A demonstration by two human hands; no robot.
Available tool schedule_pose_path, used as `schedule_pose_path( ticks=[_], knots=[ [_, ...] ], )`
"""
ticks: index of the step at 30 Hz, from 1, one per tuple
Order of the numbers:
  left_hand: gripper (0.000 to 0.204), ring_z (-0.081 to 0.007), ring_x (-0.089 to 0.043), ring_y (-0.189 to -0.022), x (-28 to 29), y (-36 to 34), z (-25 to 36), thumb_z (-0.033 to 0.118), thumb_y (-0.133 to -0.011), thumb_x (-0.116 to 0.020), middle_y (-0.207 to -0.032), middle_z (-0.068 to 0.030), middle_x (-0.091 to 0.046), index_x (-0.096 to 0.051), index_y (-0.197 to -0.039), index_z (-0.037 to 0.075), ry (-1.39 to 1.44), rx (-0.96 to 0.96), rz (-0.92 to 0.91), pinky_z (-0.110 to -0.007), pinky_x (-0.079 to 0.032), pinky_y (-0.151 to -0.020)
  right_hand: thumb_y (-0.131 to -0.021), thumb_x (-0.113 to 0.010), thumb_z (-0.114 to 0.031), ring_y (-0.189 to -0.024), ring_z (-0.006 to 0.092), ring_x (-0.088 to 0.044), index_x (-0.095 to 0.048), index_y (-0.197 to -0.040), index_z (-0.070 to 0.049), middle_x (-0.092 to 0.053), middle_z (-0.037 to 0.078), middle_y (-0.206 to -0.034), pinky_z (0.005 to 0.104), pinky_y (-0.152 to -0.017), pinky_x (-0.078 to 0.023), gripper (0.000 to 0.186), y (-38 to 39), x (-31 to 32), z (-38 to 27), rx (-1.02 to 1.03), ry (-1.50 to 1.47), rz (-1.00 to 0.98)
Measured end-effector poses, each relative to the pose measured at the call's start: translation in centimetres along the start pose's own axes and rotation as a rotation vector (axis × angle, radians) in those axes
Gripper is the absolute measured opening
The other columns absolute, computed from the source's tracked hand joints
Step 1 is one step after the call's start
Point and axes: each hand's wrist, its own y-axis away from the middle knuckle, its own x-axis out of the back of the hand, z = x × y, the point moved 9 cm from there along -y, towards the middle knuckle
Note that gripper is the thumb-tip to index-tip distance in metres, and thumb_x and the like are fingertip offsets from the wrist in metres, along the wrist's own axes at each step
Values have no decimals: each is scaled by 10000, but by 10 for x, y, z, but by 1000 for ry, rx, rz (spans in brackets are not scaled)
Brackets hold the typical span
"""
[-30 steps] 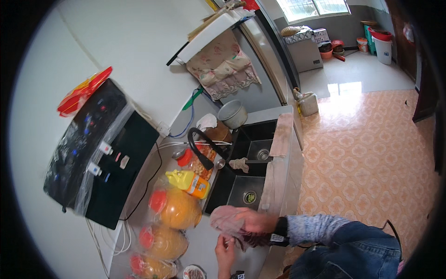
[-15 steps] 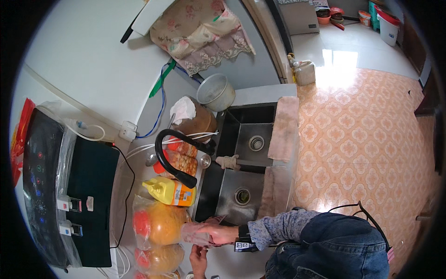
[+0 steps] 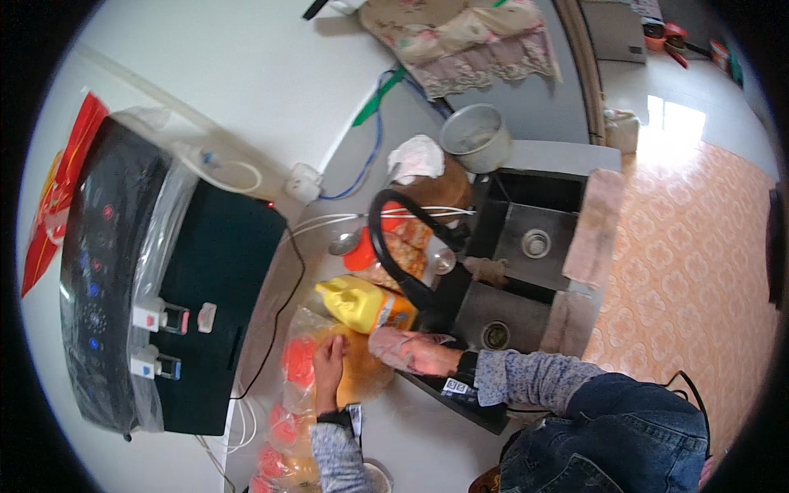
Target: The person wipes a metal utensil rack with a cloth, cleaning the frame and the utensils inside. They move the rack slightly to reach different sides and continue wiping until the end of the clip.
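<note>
Compared with half a second ago, the two hands are now farther apart. The left hand [image 3: 330,359], then just below the cloth near the right hand, is over the round orange jar with a red lid in clear plastic [image 3: 366,370], and more of its patterned sleeve shows. Its fingers are drawn together, but I cannot tell whether they pinch the plastic. The right hand [image 3: 431,356] grips a crumpled pinkish-grey cloth [image 3: 393,348]. The cloth has shifted from the jar's lower right side to a place beside its upper right, close to the base of the yellow plastic bottle with an orange label [image 3: 362,304]. The whole view has swung too, so the sink and desk sit farther right.

The right wrist passes over the lower bowl of the black double-bowl sink [image 3: 546,187], whose rim lies just beside the jar. The black curved faucet [image 3: 382,246] hangs above the hand, and with the bottle it crowds that side. More red-lidded jars [image 3: 288,423] line the left forearm. The freest surface is the bare grey desk [image 3: 427,435] between the two forearms. Pale pink towels [image 3: 596,226] cover the desk's right edge beyond the sink.
</note>
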Motion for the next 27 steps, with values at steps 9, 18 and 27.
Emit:
schedule_pose_path(
  ticks=[9,18,27],
  knots=[
    [393,-368,-572,-1084,-4,-122,6,300,-988,-446,-1119,-225,-633,-619,-1133,-22,-389,-189,199,-413,-422,-957,-666,-372,128,-1218,235,-523,-417,-1353,-15,-523,111,-1302,311,-994,-453,702,-62,-17,-40,133,42,10],
    [507,-371,-279,-1380,-52,-169,-53,427,-1003,-256,-1436,-169,-424,-515,-1356,171,-739,-95,-160,-502,-169,-1141,-653,-372,92,-1213,253,-528,-442,-1331,-4,-540,127,-1286,343,-1019,-445,688,-85,-18,-43,102,48,-119],
    [500,-333,-238,-1395,-58,-160,-50,436,-1009,-245,-1423,-71,-458,-531,-1340,193,-718,-65,-137,-537,-148,-1138,-671,-358,54,-1215,275,-522,-423,-1357,5,-536,142,-1299,388,-1057,-419,691,-96,-9,-40,96,41,-88]
  ],
)
